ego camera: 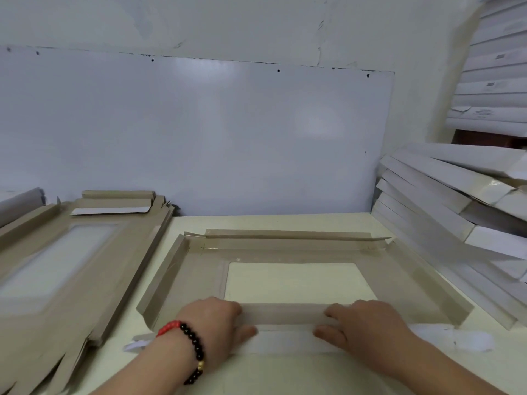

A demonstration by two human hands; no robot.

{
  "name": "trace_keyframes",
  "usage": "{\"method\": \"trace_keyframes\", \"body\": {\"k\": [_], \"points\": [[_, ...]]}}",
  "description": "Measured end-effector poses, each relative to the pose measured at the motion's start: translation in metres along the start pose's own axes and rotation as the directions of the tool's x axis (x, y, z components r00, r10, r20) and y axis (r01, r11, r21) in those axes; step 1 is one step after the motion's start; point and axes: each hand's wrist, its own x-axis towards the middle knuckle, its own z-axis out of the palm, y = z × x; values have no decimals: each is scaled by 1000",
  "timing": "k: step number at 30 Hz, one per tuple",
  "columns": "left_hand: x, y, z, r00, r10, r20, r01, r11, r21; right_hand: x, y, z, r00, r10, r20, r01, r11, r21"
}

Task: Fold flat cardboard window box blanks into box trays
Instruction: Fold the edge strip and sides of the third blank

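1. While the blank [302,269] lies flat on the table [285,372] in the middle of the view, its near flap [285,315] is gripped by both hands.
2. The flap is held by the left hand [212,323] near its left end; fingers are curled over the far side and the thumb is set against the near side.
3. The flap is pinched the same way by the right hand [362,323] near its right end, fingers close together on top, thumb underneath toward the person.
4. A beaded bracelet [188,346] is worn on the left wrist.
5. The left, far and right flaps of the blank are seen raised; its window [296,280] shows the table through it.
6. A pile of blanks [65,263] is placed at the left of the table, just beside the worked one.
7. White boxes [456,195] are stacked at the right, leaning against one another.
8. A white board [199,132] is fixed on the wall behind.
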Motion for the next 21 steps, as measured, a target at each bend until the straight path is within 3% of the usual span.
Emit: {"method": "trace_keyframes", "body": {"k": [4, 6, 10, 13, 17, 21], "points": [[15, 37, 6, 999, -10, -47, 17, 988, 151, 11, -38, 13, 985, -30, -170, 28, 1000, -13], [23, 47, 16, 997, 5, -74, 8, 984, 177, 13, -53, 10, 971, 24, -239, -12, 999, 51], [31, 43, 38, 985, -58, -159, 76, 992, 105, 21, -58, 32, 999, -3, -49, 12, 985, 175], [33, 32, 46, 975, -47, -217, 65, 995, 77, 20, -48, 36, 994, 27, -110, -13, 992, 125], [25, -12, 52, 957, -85, -277, 109, 992, 71, 7, 0, 48, 991, 131, 22, -133, 981, 139], [14, -52, 54, 940, -135, -314, 163, 985, 65, -15, 53, 53, 967, 252, 43, -255, 962, 98]]}}
